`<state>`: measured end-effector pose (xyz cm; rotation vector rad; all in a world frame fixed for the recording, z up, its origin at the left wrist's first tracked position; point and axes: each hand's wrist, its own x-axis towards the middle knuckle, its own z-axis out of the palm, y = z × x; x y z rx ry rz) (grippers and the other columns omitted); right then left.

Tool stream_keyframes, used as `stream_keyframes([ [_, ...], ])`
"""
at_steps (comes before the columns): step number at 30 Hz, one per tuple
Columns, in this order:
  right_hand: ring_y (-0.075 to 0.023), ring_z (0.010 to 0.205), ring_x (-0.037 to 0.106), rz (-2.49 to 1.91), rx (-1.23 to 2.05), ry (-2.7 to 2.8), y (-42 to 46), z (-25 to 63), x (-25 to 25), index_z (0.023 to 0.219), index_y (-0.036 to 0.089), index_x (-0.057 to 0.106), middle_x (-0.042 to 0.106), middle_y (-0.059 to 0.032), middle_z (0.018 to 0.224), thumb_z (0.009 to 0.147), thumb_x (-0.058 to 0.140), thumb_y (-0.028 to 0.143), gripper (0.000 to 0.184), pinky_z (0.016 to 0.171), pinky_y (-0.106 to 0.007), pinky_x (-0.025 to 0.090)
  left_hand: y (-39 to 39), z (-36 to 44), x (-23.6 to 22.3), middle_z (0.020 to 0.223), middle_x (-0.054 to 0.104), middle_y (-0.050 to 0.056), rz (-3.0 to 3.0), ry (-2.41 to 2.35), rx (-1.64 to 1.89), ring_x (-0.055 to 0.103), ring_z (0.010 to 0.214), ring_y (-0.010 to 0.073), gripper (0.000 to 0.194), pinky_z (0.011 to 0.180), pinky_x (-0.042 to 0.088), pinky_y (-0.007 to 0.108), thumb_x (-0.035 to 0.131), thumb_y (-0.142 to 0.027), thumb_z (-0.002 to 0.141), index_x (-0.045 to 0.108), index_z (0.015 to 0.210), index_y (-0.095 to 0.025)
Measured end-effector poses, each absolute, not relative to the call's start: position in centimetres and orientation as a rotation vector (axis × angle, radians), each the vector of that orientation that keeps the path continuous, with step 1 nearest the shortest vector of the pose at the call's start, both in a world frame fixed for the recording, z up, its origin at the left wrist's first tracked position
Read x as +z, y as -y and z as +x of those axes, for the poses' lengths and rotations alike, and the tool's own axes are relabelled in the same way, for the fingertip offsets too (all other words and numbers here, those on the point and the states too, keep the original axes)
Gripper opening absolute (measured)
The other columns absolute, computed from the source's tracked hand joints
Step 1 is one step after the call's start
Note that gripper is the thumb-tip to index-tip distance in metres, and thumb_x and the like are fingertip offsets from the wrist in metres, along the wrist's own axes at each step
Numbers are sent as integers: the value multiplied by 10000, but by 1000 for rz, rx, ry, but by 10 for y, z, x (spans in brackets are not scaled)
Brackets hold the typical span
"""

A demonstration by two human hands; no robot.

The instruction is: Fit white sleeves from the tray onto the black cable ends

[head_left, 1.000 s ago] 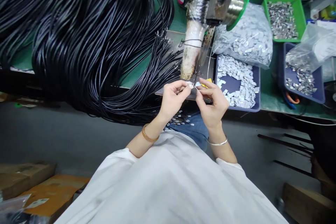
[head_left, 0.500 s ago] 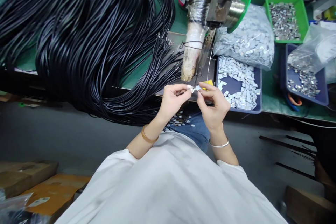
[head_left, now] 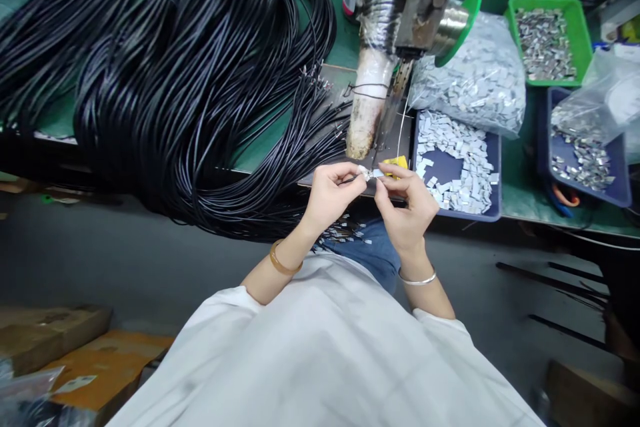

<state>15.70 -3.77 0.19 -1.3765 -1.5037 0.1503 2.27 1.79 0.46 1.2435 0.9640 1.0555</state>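
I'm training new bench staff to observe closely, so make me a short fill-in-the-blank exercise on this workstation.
1. A brown bangle circles the wrist of the left hand; the metallic bangle above the right hand is ____.
2. The blue tray of pale flat pieces stands on the person's ____ side.
3. The heaped cables are ____.
4. The wire spool has a ____ rim.

Missing words: silver; right; black; green.

Brown and silver bangles (head_left: 278, 264) accompany a white top (head_left: 320, 347).

A green workbench (head_left: 520, 177) stands over grey floor (head_left: 185, 273).
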Motion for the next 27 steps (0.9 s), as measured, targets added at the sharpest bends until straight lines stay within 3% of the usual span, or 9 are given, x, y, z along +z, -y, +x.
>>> stream_keyframes([
  [3, -176, 925, 743, -1373, 140, 1500, 34, 157, 3, 892, 219, 665, 763, -45, 1038, 875, 659, 161, 61, 683, -288, 626, -17, 23, 7, 551, 478, -32, 1291, -979, 1065, 353, 523, 58, 161, 511, 285, 208, 661, -212, 770, 677, 631, -132],
  [8, -196, 958, 736, -1368, 78, 1497, 31, 156, 8, 877, 249, 686, 763, -23, 1014, 866, 676, 162, 88, 842, -384, 618, -15, 23, 15, 580, 516, -29, 1391, -990, 1118, 325, 516, 52, 120, 486, 257, 206, 654, -196, 773, 711, 687, -134],
  [15, -195, 946, 742, -1373, 19, 1572, 36, 156, 4, 869, 248, 650, 767, -35, 996, 881, 649, 181, 69, 830, -365, 615, -19, 21, 5, 567, 537, -22, 1300, -950, 1049, 408, 534, 69, 108, 510, 311, 203, 673, -210, 737, 721, 674, -137],
  [18, -183, 936, 748, -1368, 68, 1575, 39, 158, 4, 899, 242, 642, 770, -38, 1023, 887, 644, 181, 62, 772, -317, 622, -19, 22, 1, 555, 527, -25, 1278, -949, 1021, 395, 522, 69, 107, 510, 301, 210, 677, -217, 731, 718, 672, -138],
  [21, -160, 718, 743, -1448, 117, 1439, 43, 166, 13, 926, 243, 664, 766, -6, 902, 913, 623, 245, 43, 591, -281, 596, -15, 20, 2, 544, 497, -32, 1306, -942, 966, 361, 507, 66, 121, 500, 263, 215, 665, -227, 752, 717, 691, -136],
  [24, -138, 451, 589, -1428, -219, 1182, 49, 178, 31, 769, 251, 690, 609, 28, 579, 893, 642, 373, 181, 417, -300, 464, -5, 12, 3, 516, 462, -43, 1505, -883, 768, 335, 490, 65, 166, 496, 230, 216, 631, -238, 811, 740, 738, -136],
  [25, -124, 401, 519, -1357, -367, 1094, 51, 182, 38, 736, 261, 688, 549, 28, 546, 874, 654, 417, 211, 380, -306, 404, 0, 8, 2, 501, 463, -46, 1605, -852, 667, 339, 479, 66, 174, 497, 234, 215, 625, -237, 826, 758, 768, -141],
  [27, -87, 363, 427, -1239, -528, 1009, 57, 188, 51, 806, 296, 697, 563, 16, 664, 833, 670, 462, 170, 348, -313, 320, 8, -1, -1, 492, 523, -38, 1772, -819, 489, 404, 467, 78, 175, 510, 285, 214, 630, -225, 833, 791, 844, -158],
])
